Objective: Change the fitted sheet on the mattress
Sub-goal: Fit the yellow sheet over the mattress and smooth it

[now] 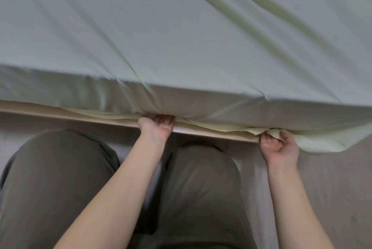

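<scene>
A pale green fitted sheet [181, 37] covers the top and near side of the mattress [201, 105], with long creases running diagonally. Its loose hem [322, 144] hangs out at the lower right. My left hand [158, 127] is palm up at the mattress's bottom edge, fingers tucked under it together with the sheet's hem. My right hand [278, 148] pinches a fold of the hem by the bed frame's edge. The fingertips of both hands are partly hidden by cloth.
A light wooden bed frame [90, 118] runs under the mattress along its near side. My knees in dark olive trousers [60, 178] are close against it. Grey floor [332, 188] lies to the right.
</scene>
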`<action>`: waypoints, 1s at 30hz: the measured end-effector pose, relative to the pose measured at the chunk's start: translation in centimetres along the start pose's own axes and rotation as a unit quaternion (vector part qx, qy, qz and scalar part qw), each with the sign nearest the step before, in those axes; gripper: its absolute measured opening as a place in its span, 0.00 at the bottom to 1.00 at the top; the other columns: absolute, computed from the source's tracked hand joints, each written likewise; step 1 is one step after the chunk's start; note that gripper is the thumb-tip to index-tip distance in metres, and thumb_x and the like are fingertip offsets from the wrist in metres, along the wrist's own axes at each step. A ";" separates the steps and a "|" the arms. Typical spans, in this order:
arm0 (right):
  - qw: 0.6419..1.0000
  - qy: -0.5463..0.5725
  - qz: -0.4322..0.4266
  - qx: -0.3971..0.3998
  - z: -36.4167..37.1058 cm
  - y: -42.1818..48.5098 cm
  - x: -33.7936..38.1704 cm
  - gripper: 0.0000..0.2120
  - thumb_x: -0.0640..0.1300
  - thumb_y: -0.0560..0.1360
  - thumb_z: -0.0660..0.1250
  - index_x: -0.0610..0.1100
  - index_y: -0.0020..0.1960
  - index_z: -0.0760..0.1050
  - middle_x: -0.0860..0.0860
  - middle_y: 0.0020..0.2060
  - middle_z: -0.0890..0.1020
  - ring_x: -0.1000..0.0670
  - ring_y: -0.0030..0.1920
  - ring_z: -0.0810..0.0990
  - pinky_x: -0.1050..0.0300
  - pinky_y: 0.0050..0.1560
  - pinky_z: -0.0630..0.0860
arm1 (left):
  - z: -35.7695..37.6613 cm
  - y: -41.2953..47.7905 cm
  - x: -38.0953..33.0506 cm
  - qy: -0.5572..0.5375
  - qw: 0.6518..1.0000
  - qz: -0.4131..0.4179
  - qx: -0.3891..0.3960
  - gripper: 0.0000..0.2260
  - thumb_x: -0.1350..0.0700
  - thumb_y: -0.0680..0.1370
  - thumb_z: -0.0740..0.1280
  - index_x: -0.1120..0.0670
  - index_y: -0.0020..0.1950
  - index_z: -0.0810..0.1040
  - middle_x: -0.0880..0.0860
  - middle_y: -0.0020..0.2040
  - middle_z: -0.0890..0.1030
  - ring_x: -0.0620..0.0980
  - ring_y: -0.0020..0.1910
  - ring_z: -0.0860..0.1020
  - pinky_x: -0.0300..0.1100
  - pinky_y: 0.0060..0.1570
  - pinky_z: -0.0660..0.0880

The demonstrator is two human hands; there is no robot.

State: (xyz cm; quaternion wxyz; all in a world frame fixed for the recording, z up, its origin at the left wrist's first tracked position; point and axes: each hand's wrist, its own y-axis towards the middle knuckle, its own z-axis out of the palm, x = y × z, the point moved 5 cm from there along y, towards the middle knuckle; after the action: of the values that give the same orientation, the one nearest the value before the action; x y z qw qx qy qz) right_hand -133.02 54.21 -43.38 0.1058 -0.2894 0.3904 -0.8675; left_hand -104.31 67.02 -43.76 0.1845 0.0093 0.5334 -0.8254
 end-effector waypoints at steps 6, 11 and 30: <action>0.946 -0.249 -0.125 -0.166 -2.3 -3.1 -1.2 0.06 0.38 0.79 0.61 0.44 0.55 0.68 0.47 0.46 0.74 0.53 0.40 0.76 0.65 0.42 0.77 | -0.2 0.3 0.0 -0.005 1.000 -0.001 -0.025 0.24 0.49 0.82 0.46 0.62 0.71 0.65 0.61 0.70 0.70 0.60 0.70 0.69 0.56 0.68 0.64; 0.974 -0.210 0.052 0.072 0.6 -8.5 -10.3 0.09 0.31 0.79 0.59 0.38 0.57 0.72 0.43 0.50 0.81 0.48 0.50 0.83 0.57 0.54 0.79 | -0.4 0.4 0.2 -0.004 0.999 -0.008 -0.037 0.22 0.48 0.82 0.46 0.61 0.64 0.70 0.61 0.67 0.73 0.59 0.67 0.72 0.56 0.66 0.66; 0.988 0.007 0.145 0.053 5.1 -2.3 -13.4 0.22 0.30 0.60 0.53 0.42 0.49 0.75 0.43 0.48 0.80 0.41 0.65 0.75 0.42 0.70 0.67 | -1.7 -0.1 -1.5 0.125 0.992 0.034 -0.001 0.19 0.56 0.84 0.49 0.63 0.70 0.67 0.64 0.67 0.73 0.61 0.65 0.73 0.52 0.65 0.71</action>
State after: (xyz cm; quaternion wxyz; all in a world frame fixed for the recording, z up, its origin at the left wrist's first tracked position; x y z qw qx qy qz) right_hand -119.06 58.10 -44.64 0.2433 -0.2177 0.3827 -0.8643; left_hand -103.24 68.97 -44.08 0.1440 0.1306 0.5521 -0.8108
